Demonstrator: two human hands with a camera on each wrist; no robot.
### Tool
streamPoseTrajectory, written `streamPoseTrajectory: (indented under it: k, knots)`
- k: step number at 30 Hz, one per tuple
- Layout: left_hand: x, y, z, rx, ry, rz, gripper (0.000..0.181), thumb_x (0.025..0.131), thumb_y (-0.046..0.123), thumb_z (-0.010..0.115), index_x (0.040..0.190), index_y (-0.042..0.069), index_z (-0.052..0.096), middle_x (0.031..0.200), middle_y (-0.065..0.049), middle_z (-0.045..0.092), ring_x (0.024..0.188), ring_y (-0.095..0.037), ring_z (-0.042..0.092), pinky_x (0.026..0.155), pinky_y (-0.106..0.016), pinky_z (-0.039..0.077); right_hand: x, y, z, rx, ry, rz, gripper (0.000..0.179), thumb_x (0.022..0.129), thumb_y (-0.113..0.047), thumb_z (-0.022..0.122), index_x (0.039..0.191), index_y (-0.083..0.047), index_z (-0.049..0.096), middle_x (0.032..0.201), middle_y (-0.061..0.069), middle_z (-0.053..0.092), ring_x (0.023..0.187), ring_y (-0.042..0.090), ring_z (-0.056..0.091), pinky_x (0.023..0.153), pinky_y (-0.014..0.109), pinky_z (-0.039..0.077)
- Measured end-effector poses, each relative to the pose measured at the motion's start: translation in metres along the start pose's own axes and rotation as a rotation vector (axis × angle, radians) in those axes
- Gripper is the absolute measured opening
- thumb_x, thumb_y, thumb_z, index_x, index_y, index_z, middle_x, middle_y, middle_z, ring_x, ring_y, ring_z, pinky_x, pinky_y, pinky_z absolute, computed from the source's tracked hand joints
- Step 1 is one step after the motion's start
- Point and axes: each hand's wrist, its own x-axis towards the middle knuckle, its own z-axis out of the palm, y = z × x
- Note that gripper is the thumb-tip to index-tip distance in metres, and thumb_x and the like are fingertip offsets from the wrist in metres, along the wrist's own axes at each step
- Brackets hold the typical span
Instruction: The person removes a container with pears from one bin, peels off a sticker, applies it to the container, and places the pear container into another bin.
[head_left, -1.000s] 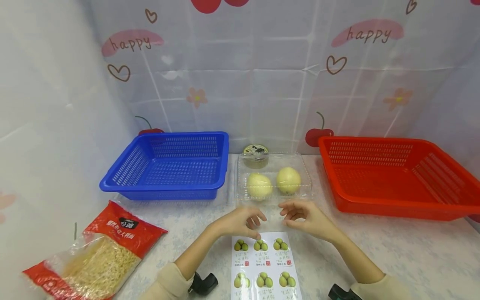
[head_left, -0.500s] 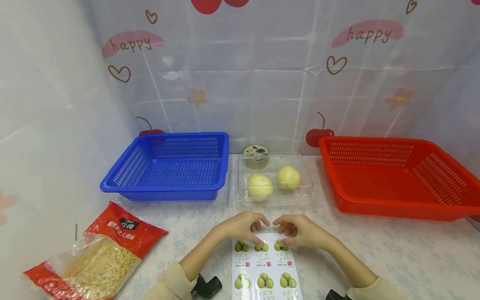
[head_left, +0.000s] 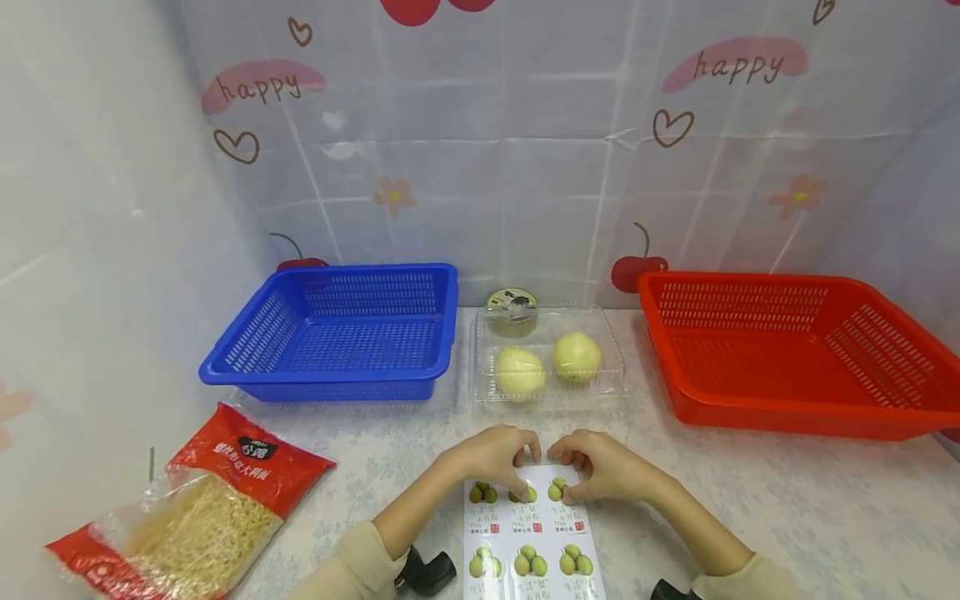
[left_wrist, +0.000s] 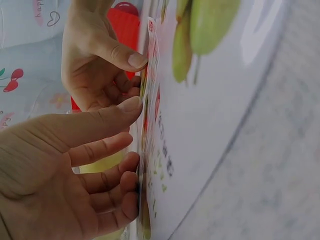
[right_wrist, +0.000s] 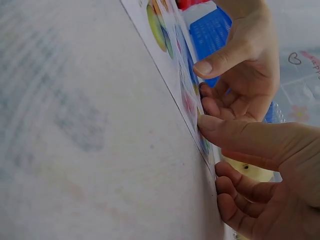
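A white sheet of stickers (head_left: 501,518), printed with green fruit and handwriting, lies flat on the table before me. My left hand (head_left: 487,457) grips the far edge near its middle, the thumb on top of a fruit picture and the fingers curled at the edge. Beside it, my right hand (head_left: 611,467) pinches at the same edge near the right corner. In the left wrist view, both thumbs meet the sheet's (left_wrist: 215,100) surface, fingers bent behind the rim. From the right wrist, the right thumb (right_wrist: 212,123) presses close by the corner.
Behind the sheet stands a clear plastic box (head_left: 550,397) with two pale yellow round fruits (head_left: 519,372) and a small round tub (head_left: 512,300). A blue basket (head_left: 337,390) is back left, a red basket (head_left: 787,421) back right. A pasta bag (head_left: 217,508) lies front left.
Both hands have come down and toward me from just in front of the box onto the sheet's far edge. Over the last half second they have barely shifted.
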Motion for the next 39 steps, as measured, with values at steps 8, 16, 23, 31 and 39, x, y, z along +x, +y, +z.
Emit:
streamPoseTrajectory:
  k: [8, 16, 23, 31, 39]
  knots:
    - [0.000, 0.008, -0.001, 0.039, -0.007, -0.034, 0.037, 0.067, 0.019, 0.085, 0.097, 0.014, 0.064, 0.075, 0.006, 0.053, 0.066, -0.004, 0.045, 0.058, -0.018, 0.040, 0.000, 0.000, 0.001, -0.011, 0.013, 0.011, 0.042, 0.068, -0.015, 0.083, 0.104, -0.001, 0.066, 0.084, -0.002, 0.057, 0.074, 0.009, 0.049, 0.063, 0.022, 0.045]
    - [0.003, 0.011, 0.000, 0.069, -0.003, -0.034, 0.043, 0.066, 0.021, 0.086, 0.102, 0.013, 0.065, 0.089, 0.005, 0.056, 0.081, -0.005, 0.049, 0.071, -0.018, 0.043, 0.000, -0.001, 0.002, -0.012, 0.036, -0.003, 0.042, 0.066, -0.016, 0.084, 0.101, 0.002, 0.069, 0.078, -0.003, 0.056, 0.068, 0.006, 0.045, 0.059, 0.021, 0.040]
    - [0.006, 0.009, 0.002, 0.076, 0.006, -0.021, 0.028, 0.069, 0.017, 0.084, 0.090, 0.013, 0.067, 0.073, 0.009, 0.053, 0.069, -0.003, 0.046, 0.063, -0.016, 0.040, 0.001, -0.001, 0.003, 0.005, 0.072, 0.036, 0.027, 0.063, -0.014, 0.084, 0.084, -0.009, 0.067, 0.074, -0.005, 0.053, 0.068, 0.007, 0.045, 0.059, 0.021, 0.039]
    - [0.008, 0.003, 0.002, -0.023, 0.014, 0.065, 0.013, 0.082, 0.012, 0.071, 0.073, 0.011, 0.062, 0.063, 0.010, 0.049, 0.059, -0.001, 0.042, 0.056, -0.015, 0.037, -0.001, 0.001, 0.000, 0.125, 0.130, -0.031, 0.026, 0.073, -0.005, 0.078, 0.085, -0.007, 0.056, 0.072, -0.003, 0.055, 0.065, 0.003, 0.048, 0.057, 0.020, 0.045]
    - [0.007, -0.001, -0.006, -0.343, 0.010, 0.168, 0.009, 0.087, -0.001, 0.057, 0.089, -0.004, 0.065, 0.059, 0.004, 0.051, 0.050, -0.001, 0.040, 0.052, -0.013, 0.036, -0.002, -0.006, -0.008, 0.124, 0.166, -0.062, 0.014, 0.078, -0.008, 0.076, 0.088, -0.007, 0.066, 0.078, -0.004, 0.061, 0.066, 0.004, 0.049, 0.058, 0.021, 0.045]
